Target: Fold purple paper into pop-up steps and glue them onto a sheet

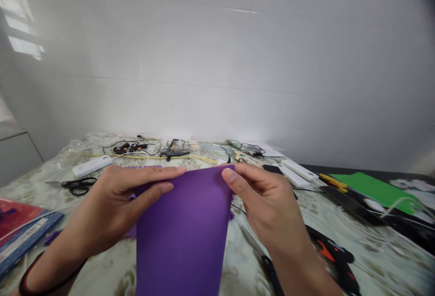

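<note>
A purple sheet (183, 237) hangs in the middle of the view, its top edge between both hands. My left hand (125, 201) pinches that edge near its left part, with the thumb in front and the fingers along the top. At the upper right corner, my right hand (268, 205) grips the sheet between thumb and fingers. More purple pieces lie partly hidden behind the sheet and the left hand. Scissors with a black handle (270, 266) lie below the right hand, partly covered by the forearm.
Black scissors (78, 185) and a white device (92, 166) lie left. A black and orange glue gun (335, 255) rests at lower right, a green sheet (370, 189) farther back. Cables and tools (175, 153) line the back, before a white wall. A red and blue packet (25, 232) is at left.
</note>
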Demonstrator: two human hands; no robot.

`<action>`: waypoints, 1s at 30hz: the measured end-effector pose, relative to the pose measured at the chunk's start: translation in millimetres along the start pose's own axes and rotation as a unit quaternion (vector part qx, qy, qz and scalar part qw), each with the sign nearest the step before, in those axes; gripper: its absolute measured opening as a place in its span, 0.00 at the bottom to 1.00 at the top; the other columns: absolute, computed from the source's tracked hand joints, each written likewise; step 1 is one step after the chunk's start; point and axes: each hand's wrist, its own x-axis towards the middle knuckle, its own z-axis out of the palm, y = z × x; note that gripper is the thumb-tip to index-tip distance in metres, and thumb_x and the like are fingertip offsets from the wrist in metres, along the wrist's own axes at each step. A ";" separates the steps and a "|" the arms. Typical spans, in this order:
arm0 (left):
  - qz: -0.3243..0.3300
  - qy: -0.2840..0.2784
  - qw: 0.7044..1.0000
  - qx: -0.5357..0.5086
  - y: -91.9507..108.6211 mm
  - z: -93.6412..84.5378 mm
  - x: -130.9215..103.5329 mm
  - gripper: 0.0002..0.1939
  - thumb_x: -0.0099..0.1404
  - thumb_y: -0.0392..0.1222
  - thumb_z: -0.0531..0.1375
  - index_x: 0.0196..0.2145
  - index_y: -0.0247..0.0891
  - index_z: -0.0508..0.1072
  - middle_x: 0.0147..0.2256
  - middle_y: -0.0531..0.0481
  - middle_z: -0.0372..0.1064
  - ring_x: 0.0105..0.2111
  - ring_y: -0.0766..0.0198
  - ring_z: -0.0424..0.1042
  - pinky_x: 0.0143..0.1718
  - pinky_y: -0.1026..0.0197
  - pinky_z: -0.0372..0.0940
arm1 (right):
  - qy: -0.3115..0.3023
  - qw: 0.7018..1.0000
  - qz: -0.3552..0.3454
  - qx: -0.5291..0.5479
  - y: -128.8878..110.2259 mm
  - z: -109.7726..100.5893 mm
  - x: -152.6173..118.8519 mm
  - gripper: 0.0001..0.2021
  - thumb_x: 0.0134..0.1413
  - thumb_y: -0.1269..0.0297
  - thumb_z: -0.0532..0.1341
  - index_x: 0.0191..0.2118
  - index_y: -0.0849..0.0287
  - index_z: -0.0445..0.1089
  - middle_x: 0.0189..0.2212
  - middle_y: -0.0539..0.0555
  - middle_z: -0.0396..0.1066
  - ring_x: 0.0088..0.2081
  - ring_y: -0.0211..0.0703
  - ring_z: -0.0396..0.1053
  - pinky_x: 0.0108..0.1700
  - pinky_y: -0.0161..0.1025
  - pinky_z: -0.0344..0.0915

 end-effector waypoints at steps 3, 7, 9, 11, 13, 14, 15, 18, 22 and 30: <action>0.000 0.002 1.000 -0.005 0.6 -0.4 1.2 0.15 0.74 0.43 0.69 0.54 0.65 0.84 0.49 0.63 0.85 0.45 0.64 0.87 0.48 0.72 0.77 | 0.008 1.000 -0.016 0.001 0.6 1.2 -0.8 0.11 0.66 0.50 0.71 0.36 0.49 0.87 0.29 0.50 0.77 0.31 0.39 0.68 0.30 0.35 0.65; -0.004 0.000 1.000 -0.009 0.3 -1.7 1.8 0.16 0.74 0.43 0.69 0.53 0.66 0.84 0.48 0.64 0.85 0.44 0.66 0.87 0.47 0.74 0.77 | 0.014 0.999 -0.036 0.010 0.9 2.3 -1.4 0.08 0.67 0.54 0.71 0.41 0.47 0.88 0.30 0.50 0.80 0.31 0.39 0.72 0.30 0.34 0.69; -0.008 -0.005 1.000 -0.006 0.0 -3.1 1.3 0.16 0.74 0.42 0.69 0.53 0.65 0.84 0.48 0.64 0.85 0.44 0.65 0.87 0.46 0.75 0.77 | 0.015 0.998 -0.054 0.009 -0.1 2.5 -0.8 0.08 0.68 0.55 0.70 0.42 0.47 0.88 0.31 0.50 0.82 0.33 0.40 0.75 0.32 0.33 0.72; -0.011 -0.011 1.000 -0.001 -0.1 -4.6 0.7 0.16 0.74 0.42 0.69 0.53 0.64 0.85 0.48 0.63 0.85 0.44 0.65 0.87 0.45 0.75 0.77 | 0.020 0.997 -0.073 -0.002 -1.4 2.4 -0.1 0.08 0.69 0.58 0.69 0.42 0.46 0.88 0.32 0.50 0.83 0.33 0.40 0.78 0.33 0.33 0.74; -0.007 -0.015 1.000 0.004 0.1 -5.6 0.6 0.16 0.73 0.42 0.69 0.53 0.65 0.85 0.48 0.64 0.85 0.44 0.65 0.87 0.45 0.75 0.77 | 0.030 0.996 -0.083 -0.020 -2.7 2.2 0.4 0.08 0.69 0.60 0.68 0.41 0.46 0.88 0.31 0.49 0.83 0.32 0.39 0.77 0.32 0.31 0.73; -0.006 -0.016 1.000 0.005 0.3 -5.7 0.8 0.16 0.73 0.42 0.69 0.53 0.65 0.84 0.48 0.64 0.85 0.44 0.65 0.87 0.45 0.75 0.77 | 0.035 0.996 -0.083 -0.029 -3.1 2.1 0.6 0.08 0.69 0.61 0.68 0.41 0.46 0.88 0.30 0.49 0.83 0.31 0.38 0.77 0.31 0.31 0.72; -0.005 -0.016 1.000 0.005 0.6 -5.8 1.0 0.16 0.73 0.43 0.69 0.53 0.65 0.84 0.48 0.64 0.85 0.44 0.65 0.87 0.46 0.75 0.77 | 0.037 0.996 -0.080 -0.034 -3.4 1.8 0.8 0.08 0.69 0.60 0.68 0.40 0.47 0.88 0.30 0.49 0.83 0.31 0.38 0.76 0.31 0.31 0.72; -0.008 -0.010 1.000 0.003 1.2 -5.4 1.6 0.16 0.74 0.42 0.68 0.54 0.64 0.84 0.48 0.63 0.85 0.44 0.65 0.87 0.46 0.74 0.77 | 0.023 0.998 -0.054 -0.036 -3.7 0.9 1.5 0.08 0.67 0.57 0.69 0.39 0.49 0.87 0.29 0.49 0.81 0.30 0.38 0.74 0.29 0.30 0.70; -0.007 -0.005 1.000 0.009 0.7 -4.8 1.7 0.16 0.74 0.43 0.68 0.55 0.64 0.84 0.48 0.63 0.85 0.45 0.64 0.87 0.47 0.73 0.78 | 0.022 0.997 -0.047 -0.063 -4.7 0.3 1.9 0.12 0.65 0.57 0.69 0.30 0.53 0.82 0.23 0.47 0.72 0.25 0.35 0.64 0.24 0.30 0.62; -0.001 -0.008 1.000 0.012 -3.1 -5.2 0.9 0.15 0.75 0.43 0.68 0.55 0.63 0.84 0.49 0.62 0.85 0.45 0.63 0.87 0.45 0.73 0.78 | 0.011 0.999 -0.023 -0.026 -1.2 -0.7 3.5 0.10 0.65 0.54 0.70 0.35 0.52 0.84 0.26 0.49 0.75 0.28 0.37 0.68 0.27 0.31 0.65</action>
